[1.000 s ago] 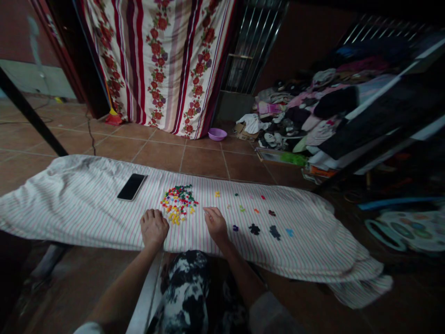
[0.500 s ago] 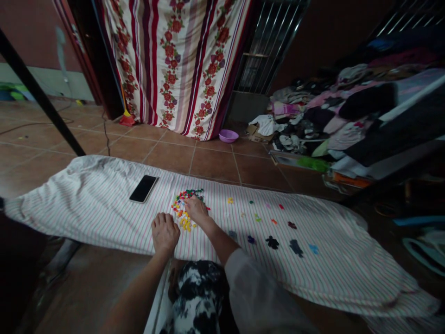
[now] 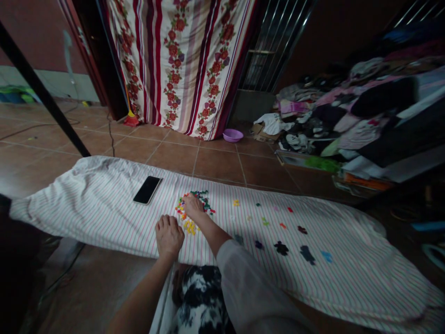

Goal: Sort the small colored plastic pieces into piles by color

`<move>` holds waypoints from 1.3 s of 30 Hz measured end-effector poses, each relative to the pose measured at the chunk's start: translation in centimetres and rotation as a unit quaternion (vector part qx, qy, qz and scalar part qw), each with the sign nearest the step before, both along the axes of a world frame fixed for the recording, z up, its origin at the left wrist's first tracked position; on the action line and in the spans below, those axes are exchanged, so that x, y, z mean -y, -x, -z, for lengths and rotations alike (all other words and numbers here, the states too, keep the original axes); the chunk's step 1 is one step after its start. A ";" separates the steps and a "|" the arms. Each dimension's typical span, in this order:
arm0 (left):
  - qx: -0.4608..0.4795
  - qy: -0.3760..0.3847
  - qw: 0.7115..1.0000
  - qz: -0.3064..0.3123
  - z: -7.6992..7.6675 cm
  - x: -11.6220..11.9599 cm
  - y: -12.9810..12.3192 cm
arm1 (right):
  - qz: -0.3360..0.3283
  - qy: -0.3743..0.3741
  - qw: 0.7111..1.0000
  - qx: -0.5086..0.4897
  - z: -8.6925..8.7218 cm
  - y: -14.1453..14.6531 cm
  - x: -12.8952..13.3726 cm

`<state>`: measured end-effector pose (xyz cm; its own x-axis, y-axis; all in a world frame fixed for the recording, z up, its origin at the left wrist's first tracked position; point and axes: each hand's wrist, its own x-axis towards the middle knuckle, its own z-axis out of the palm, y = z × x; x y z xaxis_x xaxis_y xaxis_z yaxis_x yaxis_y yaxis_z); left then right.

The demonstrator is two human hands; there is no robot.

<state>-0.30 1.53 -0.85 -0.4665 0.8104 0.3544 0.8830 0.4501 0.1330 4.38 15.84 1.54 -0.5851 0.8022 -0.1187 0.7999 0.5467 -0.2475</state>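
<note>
My right hand [image 3: 193, 205] is over a heap of small coloured pieces [image 3: 191, 227], mixed red, green, orange, white and yellow. Its fingers are bent together down among them, and their tips are too small to make out. Palm down on the striped cloth [image 3: 114, 213], my left hand [image 3: 169, 235] lies just left of the heap with fingers laid out and nothing in it. To the right, pieces sit in small single-colour groups, among them yellow [image 3: 236, 202], lime green [image 3: 265, 221], black [image 3: 281, 248], dark grey [image 3: 307, 254] and light blue [image 3: 327, 256].
A phone [image 3: 147, 189] lies on the cloth left of the heap. Beyond the covered table are a tiled floor, a purple basin [image 3: 232, 135], a floral curtain [image 3: 194, 69] and a broom [image 3: 131, 119]. Clothes [image 3: 333, 106] are piled at the right. A dark pole [image 3: 45, 90] slants at left.
My right hand has shifted slightly toward the left side of the heap, uncovering more green and red pieces on its right. My left hand stays on the cloth. The view has turned a little left.
</note>
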 end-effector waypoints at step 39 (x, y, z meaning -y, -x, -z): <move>-0.008 0.012 1.000 -0.002 0.8 0.4 0.3 | 0.297 -0.210 0.869 -0.335 5.0 -26.4 8.6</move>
<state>-0.60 1.14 -1.61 -0.4641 0.8171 0.3420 0.8831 0.4568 0.1068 30.78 7.23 -3.43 0.1223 0.8769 0.4649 0.7248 0.2411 -0.6454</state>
